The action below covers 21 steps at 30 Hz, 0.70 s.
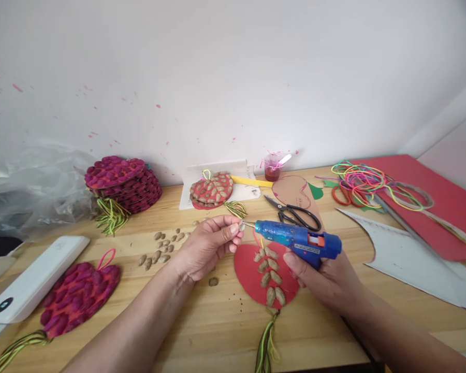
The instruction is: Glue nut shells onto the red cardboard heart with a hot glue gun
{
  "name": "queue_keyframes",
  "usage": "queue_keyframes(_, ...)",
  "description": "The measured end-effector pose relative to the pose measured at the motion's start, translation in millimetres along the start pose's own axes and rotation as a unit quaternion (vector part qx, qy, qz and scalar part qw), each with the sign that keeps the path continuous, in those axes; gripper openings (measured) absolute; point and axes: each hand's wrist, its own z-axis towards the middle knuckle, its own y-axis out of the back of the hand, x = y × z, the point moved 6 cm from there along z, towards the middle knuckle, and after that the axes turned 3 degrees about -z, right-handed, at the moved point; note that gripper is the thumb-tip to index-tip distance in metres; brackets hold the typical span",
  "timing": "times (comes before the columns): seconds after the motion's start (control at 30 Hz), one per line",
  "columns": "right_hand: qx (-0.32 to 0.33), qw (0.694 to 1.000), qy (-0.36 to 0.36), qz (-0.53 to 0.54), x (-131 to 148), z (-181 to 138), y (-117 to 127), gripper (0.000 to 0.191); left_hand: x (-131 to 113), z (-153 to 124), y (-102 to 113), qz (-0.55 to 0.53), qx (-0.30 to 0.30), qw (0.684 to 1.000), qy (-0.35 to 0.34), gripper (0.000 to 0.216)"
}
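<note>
My right hand (322, 280) grips a blue hot glue gun (295, 239), its nozzle pointing left. Pinched in the fingers of my left hand (212, 241) is a small peanut shell (241, 226), right at the nozzle tip. Below both hands lies a red heart-shaped card (246, 272) bearing several peanut shells in two rows, with a loop at its top and a dark and yellow-green tassel (267, 342) at its bottom. Loose peanut shells (156, 256) are scattered left of my left hand, and a single shell (213, 282) lies near the card.
Black-handled scissors (301, 216) lie behind the glue gun. A stack of magenta shell-covered pieces (124, 181) stands back left, a white power bank (34, 280) in front. Tangled bright cords (363, 178) rest on red card sheets (431, 181) at right. A cup of red liquid (272, 171) stands by the wall.
</note>
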Motion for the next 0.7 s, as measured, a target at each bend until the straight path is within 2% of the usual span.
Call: queue_keyframes(0.7,-0.002,1.0,-0.011,-0.009,1.0,1.2,0.9,0.027,-0.3,0.3,-0.8,0.004,-0.011,1.0,0.002,0.024)
